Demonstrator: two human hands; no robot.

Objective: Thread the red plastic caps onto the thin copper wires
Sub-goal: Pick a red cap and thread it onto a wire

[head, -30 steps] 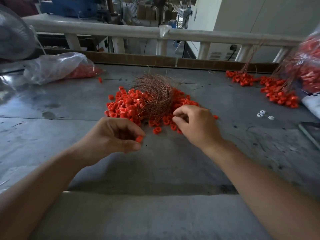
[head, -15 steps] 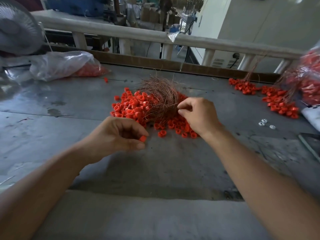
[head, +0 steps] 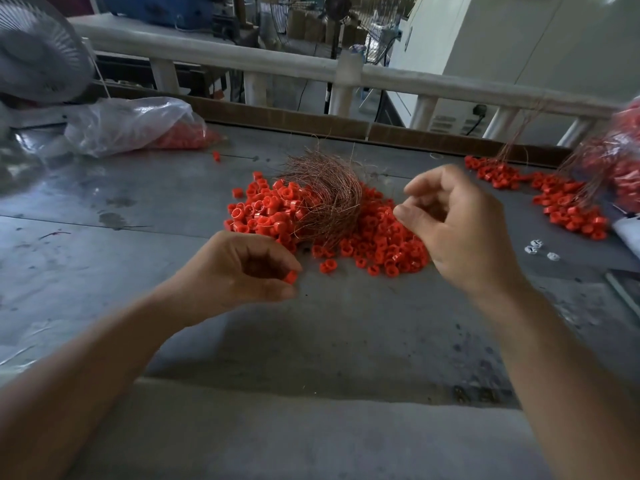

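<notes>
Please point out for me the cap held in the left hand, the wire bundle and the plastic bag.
cap (head: 291,277): head view, its visible red side.
wire bundle (head: 327,202): head view, middle of the tangle.
bag (head: 128,128): head view, its clear upper side.

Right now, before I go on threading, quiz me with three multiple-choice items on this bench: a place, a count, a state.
1. Where does the copper wire bundle sit? A) on the middle cap pile B) inside the plastic bag C) on the fan
2. How many small white pieces lie on the table's right side? A) one B) three C) six
3. What is the left hand doing? A) lying flat B) holding a white piece C) pinching a red cap
Key: 1A, caps surround its base; 2B, three lie together; 3C, cap between thumb and fingertip.
</notes>
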